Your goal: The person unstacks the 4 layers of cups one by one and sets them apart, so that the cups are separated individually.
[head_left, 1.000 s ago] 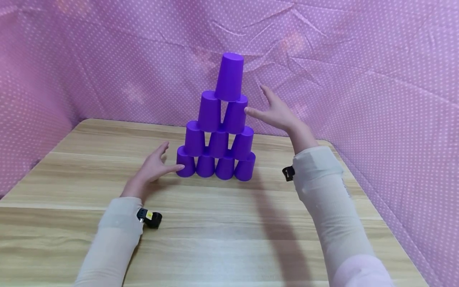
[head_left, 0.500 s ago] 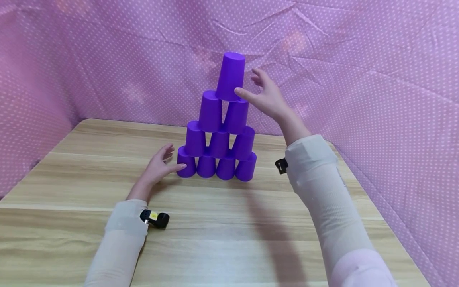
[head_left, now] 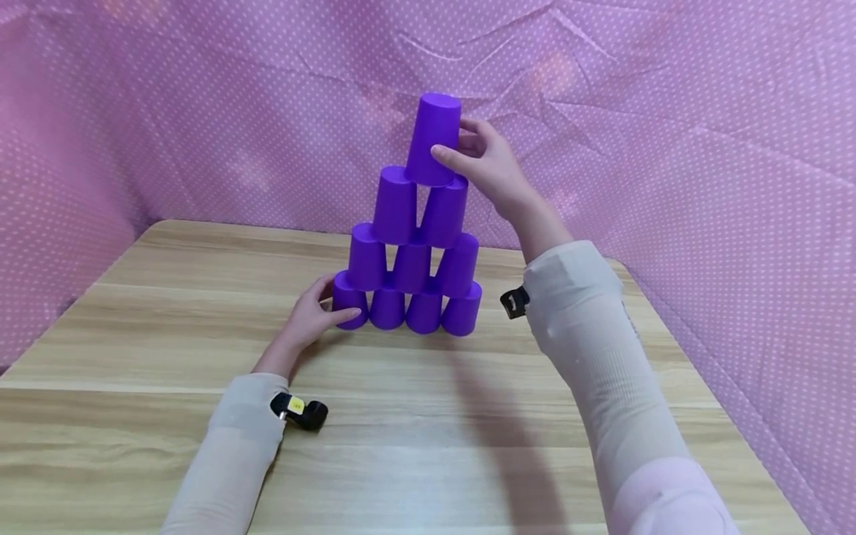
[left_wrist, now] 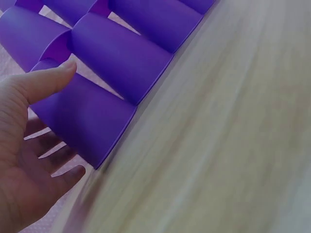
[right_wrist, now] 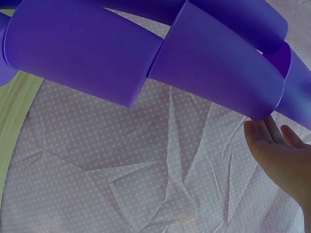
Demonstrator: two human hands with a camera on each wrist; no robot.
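Observation:
A pyramid of upside-down purple cups (head_left: 411,267) stands on the wooden table, narrowing to one top cup (head_left: 431,137). My right hand (head_left: 491,163) is at that top cup's right side, its thumb overlapping the front and its fingers partly hidden behind the edge. In the right wrist view, the right hand (right_wrist: 282,155) has loosely bent fingers beside the purple cups. My left hand (head_left: 310,316) is around the left side of the leftmost bottom cup (left_wrist: 87,116). Its thumb (left_wrist: 51,82) lies across that cup, while the other fingers are spread on the far side.
The light wooden table (head_left: 374,461) extends in front of the pyramid and to both sides. A pink dotted cloth (head_left: 267,111) hangs behind and around it. Black wrist cameras (head_left: 515,303) are strapped over both pale sleeves.
My right hand has risen and moved left, from beside the second-highest row to the top cup. The left hand has shifted right, closer around the bottom-left cup. The pyramid keeps its shape.

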